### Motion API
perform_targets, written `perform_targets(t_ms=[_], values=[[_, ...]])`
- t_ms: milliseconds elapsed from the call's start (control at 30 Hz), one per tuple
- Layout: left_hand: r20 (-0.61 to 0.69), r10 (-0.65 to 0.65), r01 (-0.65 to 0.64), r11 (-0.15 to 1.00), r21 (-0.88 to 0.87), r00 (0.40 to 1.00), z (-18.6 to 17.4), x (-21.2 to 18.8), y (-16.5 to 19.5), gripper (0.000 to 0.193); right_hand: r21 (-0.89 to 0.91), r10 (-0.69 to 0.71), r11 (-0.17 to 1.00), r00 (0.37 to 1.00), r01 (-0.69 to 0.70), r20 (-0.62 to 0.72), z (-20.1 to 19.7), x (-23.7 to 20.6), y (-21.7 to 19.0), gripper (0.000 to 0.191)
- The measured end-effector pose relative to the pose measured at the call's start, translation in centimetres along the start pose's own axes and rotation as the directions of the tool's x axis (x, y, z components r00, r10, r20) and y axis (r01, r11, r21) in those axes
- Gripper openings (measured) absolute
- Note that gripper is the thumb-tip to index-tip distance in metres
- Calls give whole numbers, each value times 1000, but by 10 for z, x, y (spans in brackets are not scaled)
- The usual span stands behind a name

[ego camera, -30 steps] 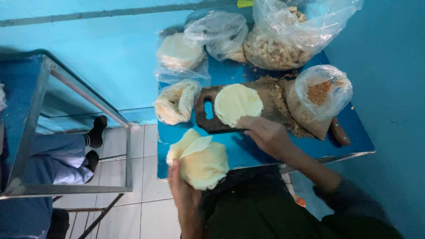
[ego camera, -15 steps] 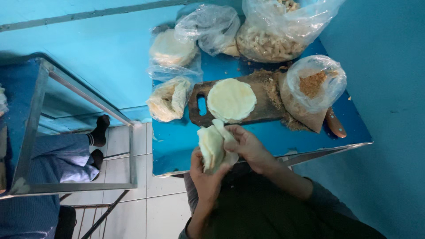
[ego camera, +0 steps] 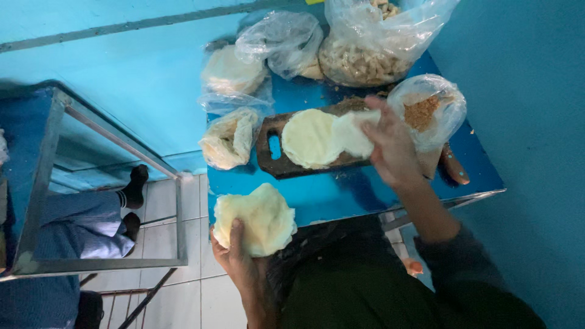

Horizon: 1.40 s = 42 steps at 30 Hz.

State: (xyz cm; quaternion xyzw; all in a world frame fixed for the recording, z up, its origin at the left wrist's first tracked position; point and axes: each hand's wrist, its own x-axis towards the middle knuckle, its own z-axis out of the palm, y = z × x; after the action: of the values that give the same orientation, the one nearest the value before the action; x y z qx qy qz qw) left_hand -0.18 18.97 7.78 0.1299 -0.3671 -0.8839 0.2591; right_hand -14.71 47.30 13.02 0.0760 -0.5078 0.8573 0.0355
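Pinched in right hand (ego camera: 390,146): one pale dough round (ego camera: 354,133), over the right end of the board (ego camera: 274,161), overlapping another round (ego camera: 309,137) lying flat there. Cupped in left hand (ego camera: 241,256), thumb on top: stack of rounds (ego camera: 256,218), off the near edge of the blue table (ego camera: 341,198), above the floor tiles. Around the board: bag of crumbs (ego camera: 429,109) at right, bag of pale chunks (ego camera: 365,55) behind, bags of rounds (ego camera: 231,137) at left. Seated person's legs (ego camera: 91,219) at far left, under a metal frame (ego camera: 177,213).
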Motion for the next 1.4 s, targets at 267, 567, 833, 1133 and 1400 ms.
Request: perform_targets(t_ms=[267, 567, 833, 1133, 1400], values=[[12, -46, 46, 999, 23, 999, -17, -3, 2, 29, -464, 4, -456, 523, 759, 852, 54, 19, 5, 64], [-16, -70, 71, 997, 29, 997, -23, 1, 7, 32, -690, -117, -175, 681, 702, 723, 21, 3, 38, 49], [-10, -76, 76, 996, 43, 997, -26, 0, 3, 32, -609, -28, -122, 611, 784, 791, 30, 6, 22, 18], [0, -80, 80, 996, 45, 997, -25, 1, 3, 31, -647, 30, -11, 647, 762, 762, 60, 74, 39, 24], [-25, 3, -2, 999, 47, 1000, -40, 3, 14, 30, -677, 31, -153, 689, 720, 724, 64, 71, 61, 8]])
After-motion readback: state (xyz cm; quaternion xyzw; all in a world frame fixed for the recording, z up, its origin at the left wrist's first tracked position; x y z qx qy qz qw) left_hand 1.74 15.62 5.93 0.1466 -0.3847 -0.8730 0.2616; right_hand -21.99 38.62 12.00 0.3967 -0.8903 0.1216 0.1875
